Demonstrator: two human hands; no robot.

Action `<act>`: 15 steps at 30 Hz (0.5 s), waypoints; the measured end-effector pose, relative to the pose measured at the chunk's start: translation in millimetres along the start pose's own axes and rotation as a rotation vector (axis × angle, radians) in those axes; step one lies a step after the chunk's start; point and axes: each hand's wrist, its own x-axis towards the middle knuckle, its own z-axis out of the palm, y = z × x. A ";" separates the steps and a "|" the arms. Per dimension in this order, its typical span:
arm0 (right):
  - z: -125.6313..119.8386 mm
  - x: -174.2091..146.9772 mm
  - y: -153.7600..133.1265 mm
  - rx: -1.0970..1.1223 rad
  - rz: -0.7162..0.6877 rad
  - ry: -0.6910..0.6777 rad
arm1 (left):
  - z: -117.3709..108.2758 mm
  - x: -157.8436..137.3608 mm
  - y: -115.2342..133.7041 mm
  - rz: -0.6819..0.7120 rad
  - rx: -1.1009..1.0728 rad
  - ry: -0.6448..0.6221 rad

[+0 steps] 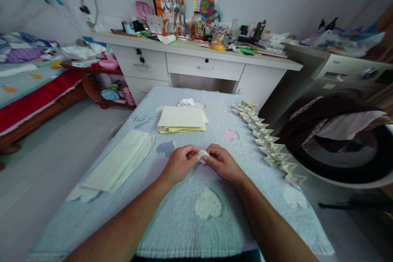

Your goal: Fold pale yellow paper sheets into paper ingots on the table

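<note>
Between my two hands is a small folded piece of white paper [203,154], held just above the cloth-covered table. My left hand [182,161] pinches its left side with thumb and fingers. On the other side, my right hand [223,163] grips it, thumb in front. The paper's lower folds are partly covered by my thumbs. A stack of cream and yellow paper sheets [181,117] lies beyond my hands. To the left rests a pile of long pale green paper [119,159]. Along the table's right edge runs a row of folded paper shapes with pointed ends [266,139].
A light blue patterned cloth [172,221] covers the table. Behind it stands a white desk [202,67] crowded with jars, a pink clock [143,10] and an orange bag [168,2]. A washing machine [344,77] with laundry is at right, a bed [33,77] at left.
</note>
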 end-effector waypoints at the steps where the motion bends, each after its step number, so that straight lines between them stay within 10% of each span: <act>1: 0.7 0.2 -0.2 0.005 0.005 0.008 | 0.1 -0.2 0.3 -0.002 -0.001 -0.001; 15: 10.9 0.3 -1.0 0.130 0.055 0.124 | 0.2 -0.6 4.6 0.014 -0.028 -0.025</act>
